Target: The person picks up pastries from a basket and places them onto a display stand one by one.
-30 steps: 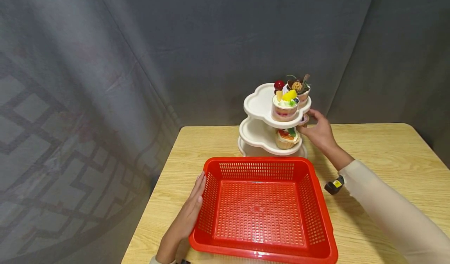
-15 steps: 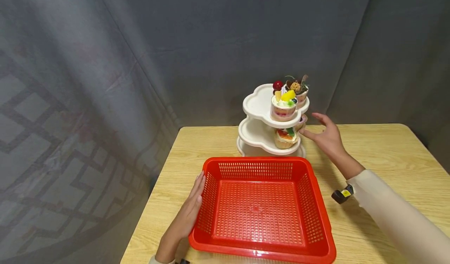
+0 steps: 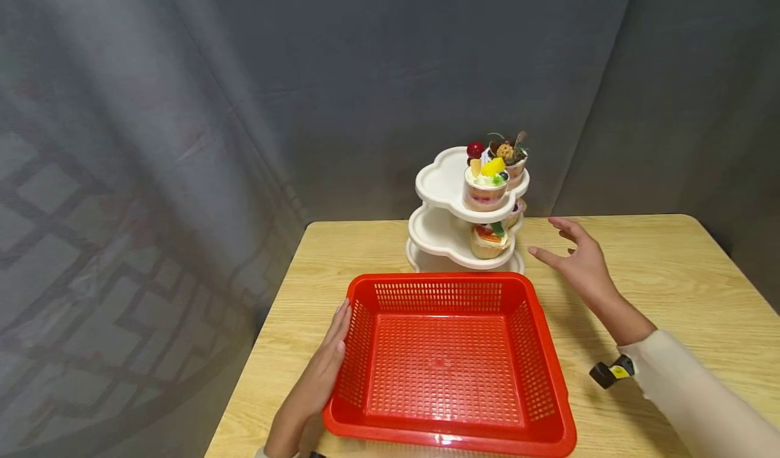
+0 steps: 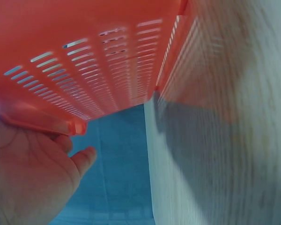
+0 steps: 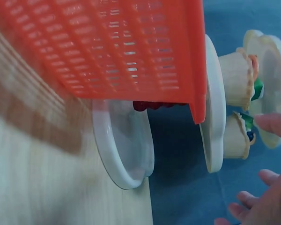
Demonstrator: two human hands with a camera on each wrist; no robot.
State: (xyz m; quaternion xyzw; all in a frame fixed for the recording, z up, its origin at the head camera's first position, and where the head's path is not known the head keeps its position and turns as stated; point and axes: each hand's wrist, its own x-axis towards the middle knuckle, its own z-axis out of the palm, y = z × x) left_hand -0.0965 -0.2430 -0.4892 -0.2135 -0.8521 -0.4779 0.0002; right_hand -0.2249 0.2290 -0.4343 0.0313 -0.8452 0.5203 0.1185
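Observation:
My left hand (image 3: 317, 377) lies with straight fingers along the left side of a red plastic basket (image 3: 439, 370); the left wrist view has it at the basket's rim. To the right of a white three-tier stand (image 3: 441, 180), my right hand (image 3: 581, 261) is spread and holds nothing. On the top tier are a dessert cup with yellow fruit (image 3: 485, 190) and another with brown toppings (image 3: 514, 167). A tart with red and green topping (image 3: 489, 244) sits on the middle tier, a second tart (image 5: 235, 138) beside it. The right wrist view shows something dark red (image 5: 150, 105) at the bottom tier.
The basket stands in front of the stand on a light wooden table (image 3: 670, 275), partly hiding the bottom tier. Grey curtains (image 3: 426, 72) hang behind and to the left of the table. A small black wrist camera (image 3: 611, 371) hangs below the right sleeve.
My right hand has let go of the tart at the right of the middle tier and drawn back to the right and nearer, fingers spreading. The left hand stays on the basket.

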